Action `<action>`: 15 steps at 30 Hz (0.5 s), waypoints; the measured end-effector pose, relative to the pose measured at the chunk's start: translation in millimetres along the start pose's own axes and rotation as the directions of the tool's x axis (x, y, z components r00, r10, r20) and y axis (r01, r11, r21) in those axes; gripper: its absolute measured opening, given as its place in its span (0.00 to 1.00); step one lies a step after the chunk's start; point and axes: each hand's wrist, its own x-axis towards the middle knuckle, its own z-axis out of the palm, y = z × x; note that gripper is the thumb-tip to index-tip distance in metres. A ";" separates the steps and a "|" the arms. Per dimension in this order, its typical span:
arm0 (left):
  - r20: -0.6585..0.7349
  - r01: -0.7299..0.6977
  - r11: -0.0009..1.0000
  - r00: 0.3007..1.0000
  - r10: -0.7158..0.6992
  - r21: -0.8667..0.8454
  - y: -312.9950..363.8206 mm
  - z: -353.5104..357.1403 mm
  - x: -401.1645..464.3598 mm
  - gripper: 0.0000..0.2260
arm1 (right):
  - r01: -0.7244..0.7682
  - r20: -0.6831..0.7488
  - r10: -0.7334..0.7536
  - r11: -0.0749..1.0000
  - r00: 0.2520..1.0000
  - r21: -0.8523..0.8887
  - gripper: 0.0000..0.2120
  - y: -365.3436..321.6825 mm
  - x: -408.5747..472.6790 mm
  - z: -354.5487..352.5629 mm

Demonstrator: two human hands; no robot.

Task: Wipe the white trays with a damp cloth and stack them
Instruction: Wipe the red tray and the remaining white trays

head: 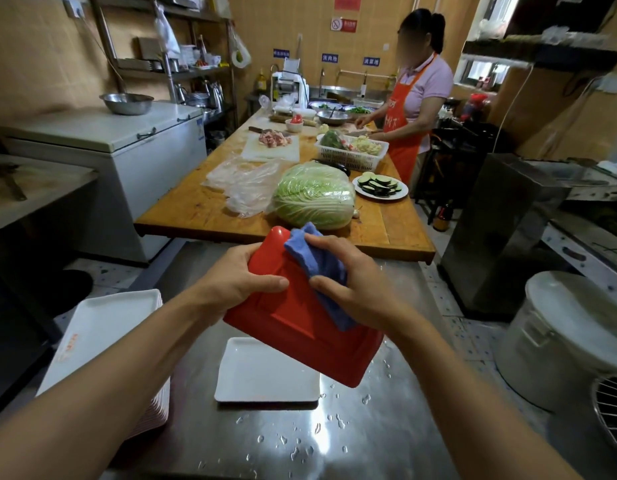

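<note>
A red-backed tray (301,317) is held tilted above the steel bench (369,427), its red underside facing up and one rounded corner pointing away. A folded blue cloth (315,261) lies against that underside near the upper edge. Below it, a single white rectangular tray (262,372) lies flat on the bench, face up. At the left edge of the bench stands a stack of white trays (102,327), the top one bearing orange markings.

Left hand (241,284) grips red tray (300,317) — right hand (355,282) presses blue cloth (314,258) on it.
</note>
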 end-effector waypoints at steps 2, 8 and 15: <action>-0.027 -0.021 1.000 0.999 0.021 -0.023 -0.3 4.1 -0.5 0.20 | 0.049 -0.028 -0.052 0.993 0.998 -0.107 0.27 -6.9 10.6 10.9; -0.119 0.023 0.989 0.992 -0.041 -0.146 -4.2 -8.2 -10.6 0.21 | 0.068 -0.057 -0.097 0.921 0.994 -0.383 0.27 11.1 7.1 16.3; -0.150 0.100 0.955 0.978 -0.146 -0.280 -18.9 -14.1 -18.1 0.21 | -0.093 -0.137 0.071 0.983 0.988 -0.157 0.22 49.6 -19.8 15.8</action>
